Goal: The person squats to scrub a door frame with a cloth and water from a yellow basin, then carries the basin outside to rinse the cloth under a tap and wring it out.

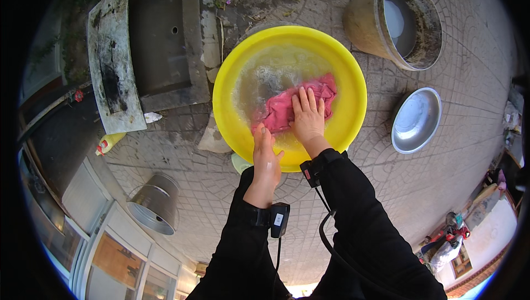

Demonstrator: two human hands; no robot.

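A wet pink cloth [278,111] lies bunched in a yellow plastic basin [352,105] that holds cloudy, soapy water. My right hand [309,117] rests palm down on the cloth's right half, its fingers extended and slightly apart. Turned on its edge, my left hand [266,161] reaches over the basin's near rim, with its fingertips at the cloth's lower left end. Its thumb stands away from the fingers, and a spot of suds is on the hand. The left palm's inner side is hidden.
At upper right stands a dirty bucket [366,26] with liquid inside; below it is a metal bowl [416,120]. A concrete sink [163,35] is at upper left, beside a stained board [112,68]. A metal bucket [155,204] and yellow bottle [111,142] are at left.
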